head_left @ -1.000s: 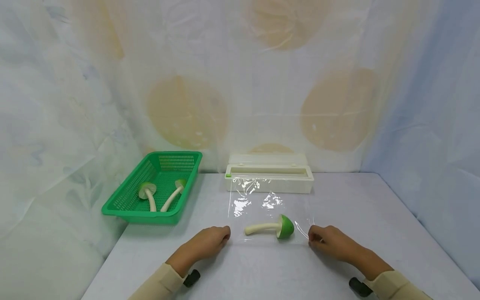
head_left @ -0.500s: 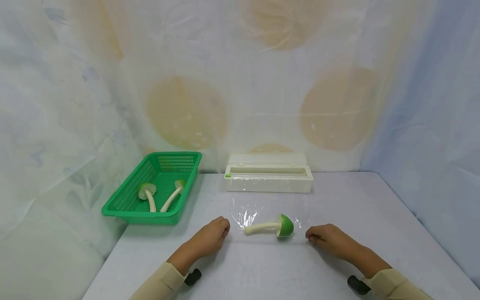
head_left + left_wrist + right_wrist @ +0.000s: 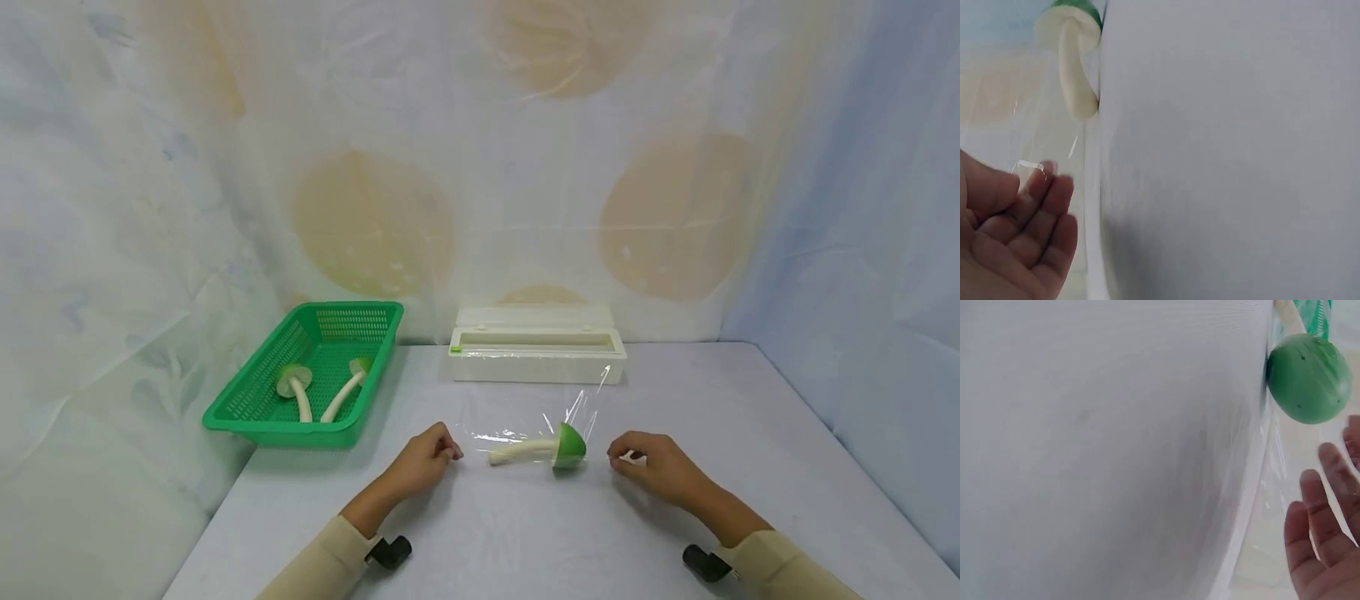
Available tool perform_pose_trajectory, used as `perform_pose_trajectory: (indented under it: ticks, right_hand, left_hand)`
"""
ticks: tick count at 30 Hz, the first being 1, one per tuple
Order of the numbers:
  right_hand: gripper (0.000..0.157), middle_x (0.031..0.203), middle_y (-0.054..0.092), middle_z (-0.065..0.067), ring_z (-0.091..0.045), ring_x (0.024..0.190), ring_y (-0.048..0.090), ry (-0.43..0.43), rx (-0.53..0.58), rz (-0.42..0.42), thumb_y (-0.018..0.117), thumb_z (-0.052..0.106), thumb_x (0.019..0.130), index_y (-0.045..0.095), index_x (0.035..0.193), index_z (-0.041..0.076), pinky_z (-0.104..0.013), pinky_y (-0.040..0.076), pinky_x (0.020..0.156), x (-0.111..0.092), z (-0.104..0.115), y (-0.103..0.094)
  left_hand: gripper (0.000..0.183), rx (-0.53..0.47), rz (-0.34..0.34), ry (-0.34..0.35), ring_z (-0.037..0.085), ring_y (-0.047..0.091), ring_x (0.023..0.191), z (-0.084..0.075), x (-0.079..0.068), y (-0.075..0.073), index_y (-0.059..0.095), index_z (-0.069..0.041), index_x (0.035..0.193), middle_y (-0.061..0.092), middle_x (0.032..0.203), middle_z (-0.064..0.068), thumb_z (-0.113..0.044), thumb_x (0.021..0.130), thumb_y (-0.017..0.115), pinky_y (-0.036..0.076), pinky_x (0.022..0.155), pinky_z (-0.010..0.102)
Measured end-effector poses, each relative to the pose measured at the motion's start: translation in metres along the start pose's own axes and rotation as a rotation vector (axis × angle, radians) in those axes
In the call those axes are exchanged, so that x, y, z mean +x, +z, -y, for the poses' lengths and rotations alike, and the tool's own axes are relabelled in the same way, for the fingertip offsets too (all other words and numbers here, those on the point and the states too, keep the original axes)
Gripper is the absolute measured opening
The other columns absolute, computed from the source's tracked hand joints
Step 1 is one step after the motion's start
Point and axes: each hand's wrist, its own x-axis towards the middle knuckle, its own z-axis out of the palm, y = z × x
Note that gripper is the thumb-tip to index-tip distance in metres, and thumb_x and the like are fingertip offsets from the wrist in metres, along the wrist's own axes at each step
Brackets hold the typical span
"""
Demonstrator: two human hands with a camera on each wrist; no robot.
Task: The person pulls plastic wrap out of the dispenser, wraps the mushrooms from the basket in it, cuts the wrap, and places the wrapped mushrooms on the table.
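A toy mushroom [image 3: 572, 446] with a green cap and pale stem lies on its side on the white table. Thin clear plastic wrap [image 3: 517, 417] drapes over it, shown mostly by its glints. My left hand [image 3: 422, 460] is beside the stem end, fingers loosely bent. In the left wrist view, a glinting edge of wrap meets that hand's index fingertip, with the thumb tip apart. On the cap side, my right hand [image 3: 656, 468] has its fingers spread and lightly bent. The right wrist view shows the green cap [image 3: 1310, 378] just beyond those fingertips, nothing visibly pinched.
A white wrap dispenser box [image 3: 536, 369] with its lid raised stands at the table's back edge. To the left sits a green plastic basket [image 3: 363, 421] holding two more toy mushrooms [image 3: 294, 382]. Patterned sheeting [image 3: 525, 167] hangs behind and at both sides.
The wrap, earlier stretched between both hands over the mushroom, has settled lower and closer around it. Both hands have loosened their pinch on its corners; the right hand has shifted slightly left.
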Motion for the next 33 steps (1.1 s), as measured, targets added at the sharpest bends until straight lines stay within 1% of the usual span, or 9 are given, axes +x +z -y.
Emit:
perform_pose_trajectory:
  ticks: [3, 7, 12, 16, 20, 22, 26, 29, 33]
  right_hand:
    - [0.009, 0.102, 0.069, -0.001, -0.018, 0.097, 0.062, 0.084, 0.129, -0.035, 0.069, 0.016, 0.092, 0.07, 0.098, 0.011, -0.04, 0.052, 0.083, 0.004, 0.001, 0.003]
    - [0.019, 0.1, 0.069, -0.006, -0.018, 0.092, 0.06, 0.2, 0.303, -0.048, 0.068, 0.024, 0.093, 0.069, 0.1, 0.006, -0.031, 0.051, 0.078, 0.01, 0.002, 0.006]
    - [0.019, 0.102, 0.068, -0.016, -0.018, 0.094, 0.064, 0.242, 0.505, -0.089, 0.066, 0.015, 0.094, 0.064, 0.101, -0.002, -0.027, 0.052, 0.08, 0.017, -0.003, 0.012]
    - [0.024, 0.1, 0.067, -0.02, -0.019, 0.089, 0.066, 0.26, 0.633, -0.137, 0.062, 0.01, 0.096, 0.059, 0.107, -0.011, -0.03, 0.054, 0.079, 0.023, -0.007, 0.019]
    - [0.029, 0.095, 0.066, -0.014, -0.019, 0.084, 0.064, 0.334, 0.671, -0.167, 0.058, 0.014, 0.099, 0.057, 0.111, -0.012, -0.03, 0.054, 0.075, 0.028, -0.011, 0.024]
    - [0.028, 0.092, 0.065, -0.011, -0.019, 0.082, 0.063, 0.366, 0.661, -0.175, 0.056, 0.013, 0.1, 0.056, 0.112, -0.012, -0.029, 0.054, 0.073, 0.03, -0.014, 0.026]
    - [0.026, 0.087, 0.061, -0.009, -0.018, 0.077, 0.061, 0.402, 0.634, -0.182, 0.053, 0.011, 0.101, 0.056, 0.111, -0.013, -0.03, 0.054, 0.067, 0.033, -0.018, 0.027]
    - [0.027, 0.083, 0.059, -0.008, -0.017, 0.071, 0.058, 0.4, 0.612, -0.171, 0.052, 0.012, 0.102, 0.054, 0.111, -0.013, -0.03, 0.052, 0.061, 0.035, -0.018, 0.025]
    - [0.025, 0.077, 0.057, -0.008, -0.017, 0.066, 0.055, 0.403, 0.559, -0.151, 0.052, 0.012, 0.102, 0.055, 0.109, -0.012, -0.028, 0.051, 0.056, 0.039, -0.02, 0.024]
  left_hand:
    - [0.013, -0.069, -0.049, -0.035, 0.014, 0.062, 0.09, 0.004, 0.004, 0.003, 0.051, -0.01, 0.092, 0.066, 0.093, -0.005, 0.001, 0.098, 0.052, 0.049, 0.074, 0.031]
    - [0.01, -0.18, -0.1, -0.061, 0.02, 0.064, 0.097, 0.007, 0.011, 0.007, 0.051, -0.007, 0.091, 0.069, 0.099, 0.002, 0.001, 0.097, 0.052, 0.05, 0.077, 0.031]
    - [0.006, -0.318, -0.12, -0.112, 0.023, 0.063, 0.103, 0.007, 0.021, 0.013, 0.05, -0.004, 0.093, 0.071, 0.101, 0.007, -0.002, 0.099, 0.05, 0.047, 0.078, 0.032]
    - [0.004, -0.421, -0.145, -0.128, 0.025, 0.067, 0.093, 0.005, 0.027, 0.017, 0.047, 0.0, 0.096, 0.07, 0.091, 0.011, 0.0, 0.1, 0.047, 0.05, 0.077, 0.033]
    - [0.003, -0.484, -0.16, -0.156, 0.025, 0.069, 0.075, 0.005, 0.031, 0.02, 0.044, 0.002, 0.096, 0.064, 0.079, 0.013, 0.003, 0.099, 0.045, 0.054, 0.068, 0.033]
    - [0.004, -0.467, -0.161, -0.183, 0.022, 0.068, 0.068, 0.006, 0.033, 0.021, 0.045, 0.001, 0.096, 0.062, 0.075, 0.011, 0.003, 0.099, 0.045, 0.053, 0.063, 0.031]
    - [0.005, -0.39, -0.147, -0.192, 0.018, 0.064, 0.059, 0.004, 0.038, 0.023, 0.046, 0.001, 0.096, 0.059, 0.071, 0.01, 0.003, 0.099, 0.043, 0.052, 0.056, 0.03]
    - [0.007, -0.271, -0.124, -0.191, 0.016, 0.062, 0.057, 0.001, 0.043, 0.022, 0.047, -0.001, 0.095, 0.058, 0.07, 0.008, 0.002, 0.098, 0.042, 0.052, 0.053, 0.03]
    - [0.006, -0.086, -0.079, -0.212, 0.015, 0.059, 0.055, -0.002, 0.049, 0.019, 0.048, -0.004, 0.095, 0.057, 0.067, 0.005, -0.003, 0.099, 0.044, 0.048, 0.052, 0.03]
